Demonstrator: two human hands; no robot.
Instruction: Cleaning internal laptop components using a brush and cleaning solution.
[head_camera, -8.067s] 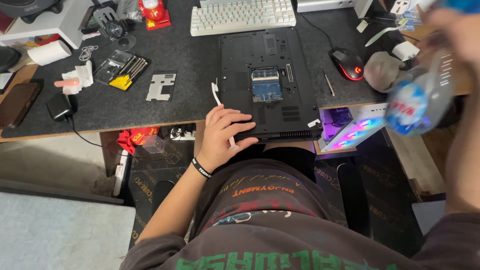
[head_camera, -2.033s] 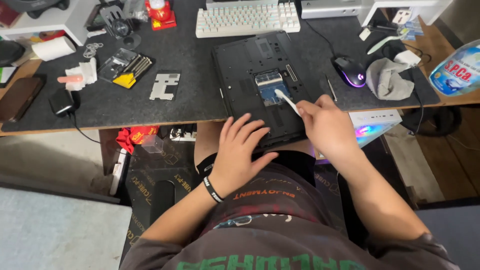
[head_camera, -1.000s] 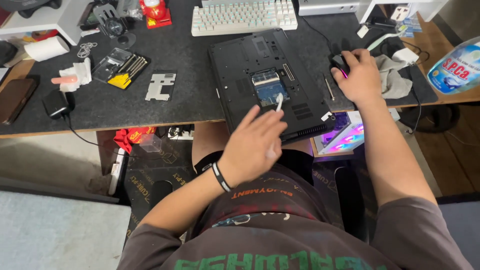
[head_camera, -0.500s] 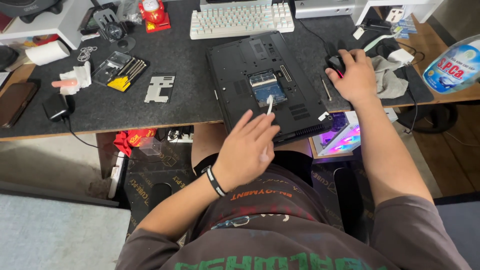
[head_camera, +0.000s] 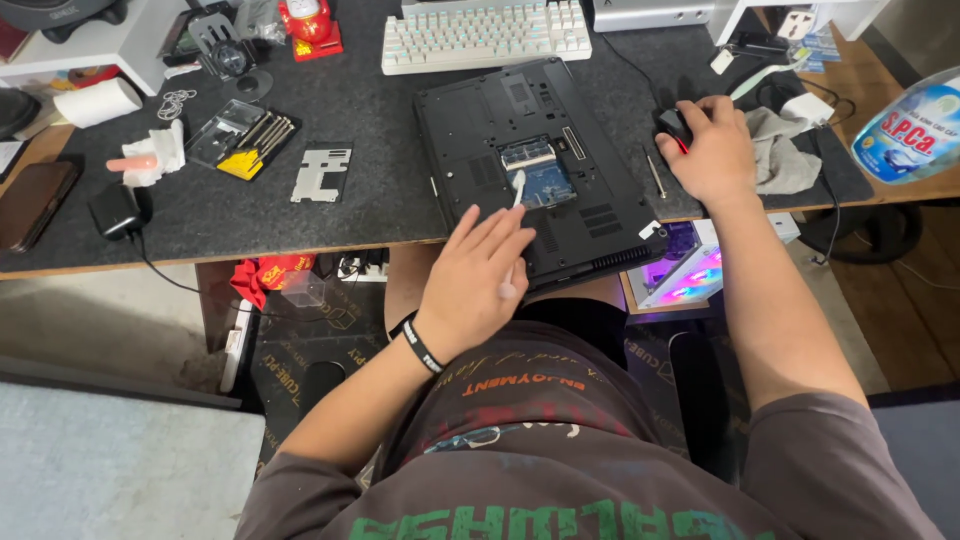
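A wooden desk (head_camera: 880, 195) topped with a dark grey mat (head_camera: 380, 115), above a pale concrete floor (head_camera: 90, 310) and a grey rug (head_camera: 110, 470) in daylight

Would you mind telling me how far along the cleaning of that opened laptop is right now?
Done: the laptop lies bottom up, its metal cover plate off and set on the mat. In hand: the left hand holds a white brush with its tip at the exposed memory bay; the right hand rests on the mouse. Left: the bay is uncovered, so the plate is not yet refitted.
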